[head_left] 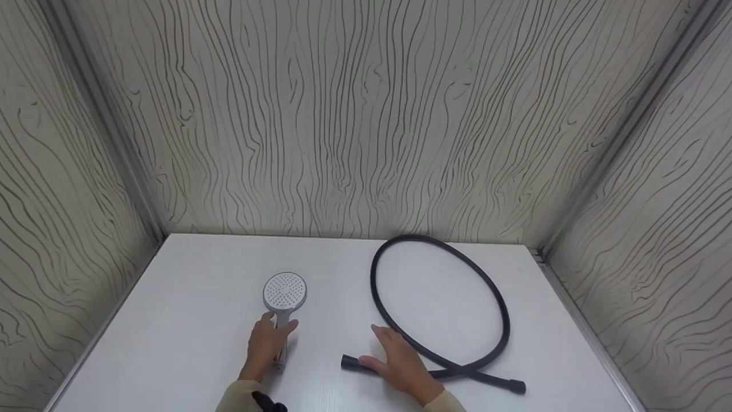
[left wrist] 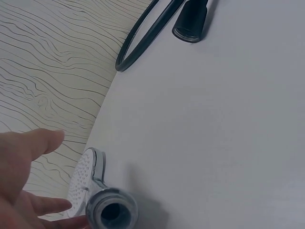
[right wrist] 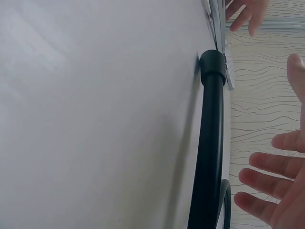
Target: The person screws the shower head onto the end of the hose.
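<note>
A handheld shower head (head_left: 285, 290) with a round, dotted spray face lies on the white table, its handle toward the person. Over that handle hovers my left hand (head_left: 265, 345), thumb spread from the fingers; in the left wrist view the fingertips come close to the hollow handle end (left wrist: 112, 210), and contact is unclear. A black shower hose (head_left: 505, 320) lies in one big loop to the right, its ends crossing near the front. My right hand (head_left: 402, 366) is above the hose near its left end (head_left: 348, 362), with fingers extended and apart in the right wrist view.
The white table (head_left: 189, 303) meets a back wall (head_left: 320, 143) with a wood-grain pattern. Similar panels (head_left: 46, 200) stand on the left and right. The hose's right end (head_left: 517, 387) lies near the front right.
</note>
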Action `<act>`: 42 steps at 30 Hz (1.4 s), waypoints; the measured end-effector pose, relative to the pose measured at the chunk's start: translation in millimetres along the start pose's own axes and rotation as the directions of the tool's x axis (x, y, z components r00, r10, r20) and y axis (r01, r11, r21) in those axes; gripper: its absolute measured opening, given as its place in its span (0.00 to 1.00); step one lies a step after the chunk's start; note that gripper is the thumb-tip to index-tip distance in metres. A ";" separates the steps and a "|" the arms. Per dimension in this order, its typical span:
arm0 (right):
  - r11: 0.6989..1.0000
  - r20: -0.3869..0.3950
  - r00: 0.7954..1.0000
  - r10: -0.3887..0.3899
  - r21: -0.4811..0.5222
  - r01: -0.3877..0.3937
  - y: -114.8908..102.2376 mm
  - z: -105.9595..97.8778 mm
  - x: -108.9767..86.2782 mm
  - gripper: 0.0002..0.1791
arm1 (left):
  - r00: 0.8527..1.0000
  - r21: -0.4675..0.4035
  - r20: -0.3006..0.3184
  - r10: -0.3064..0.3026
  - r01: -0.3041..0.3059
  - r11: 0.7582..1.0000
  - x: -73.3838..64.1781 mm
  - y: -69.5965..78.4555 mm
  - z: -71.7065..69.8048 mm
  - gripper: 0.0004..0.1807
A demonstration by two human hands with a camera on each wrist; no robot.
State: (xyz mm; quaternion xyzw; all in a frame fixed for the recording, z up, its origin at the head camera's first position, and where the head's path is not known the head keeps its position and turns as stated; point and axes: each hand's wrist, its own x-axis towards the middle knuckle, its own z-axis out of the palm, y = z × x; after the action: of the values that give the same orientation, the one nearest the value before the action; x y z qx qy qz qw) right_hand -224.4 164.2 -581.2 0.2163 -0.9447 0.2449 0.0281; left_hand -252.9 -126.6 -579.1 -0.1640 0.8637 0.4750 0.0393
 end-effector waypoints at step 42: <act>0.998 0.099 0.993 -0.057 -0.022 0.060 -5.2 9.8 -3.5 0.40 | 0.999 0.012 -0.045 -0.026 0.026 1.000 0.5 -0.5 5.1 0.37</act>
State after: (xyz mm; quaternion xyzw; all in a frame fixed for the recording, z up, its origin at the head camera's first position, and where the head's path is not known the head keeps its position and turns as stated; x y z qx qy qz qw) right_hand -218.5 156.9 -588.0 0.2553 -0.9412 0.2212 -0.0083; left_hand -253.7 -122.7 -582.4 -0.1855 0.8651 0.4652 0.0273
